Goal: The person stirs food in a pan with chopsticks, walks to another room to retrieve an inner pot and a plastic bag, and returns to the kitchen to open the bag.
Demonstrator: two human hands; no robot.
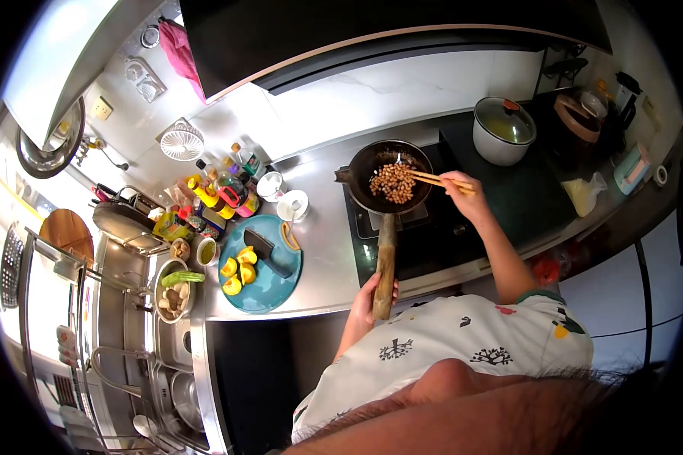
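Observation:
A dark wok (360,186) with a long wooden handle (385,262) sits on the black cooktop (463,254). In it lies a heap of small brown peanuts (391,183); they look like peanuts, though their size makes the kind hard to confirm. My left hand (366,297) is wrapped round the lower end of the wok handle. With my right hand (464,192) I grip a pair of wooden chopsticks (430,177), whose tips reach into the heap from the right.
A white lidded pot (504,136) stands right of the wok. Left, a blue cutting board (281,235) holds a cleaver (267,254) and yellow cut pieces (231,286). Bottles (228,182) and small white bowls (293,205) stand behind it. The sink (176,345) is farther left.

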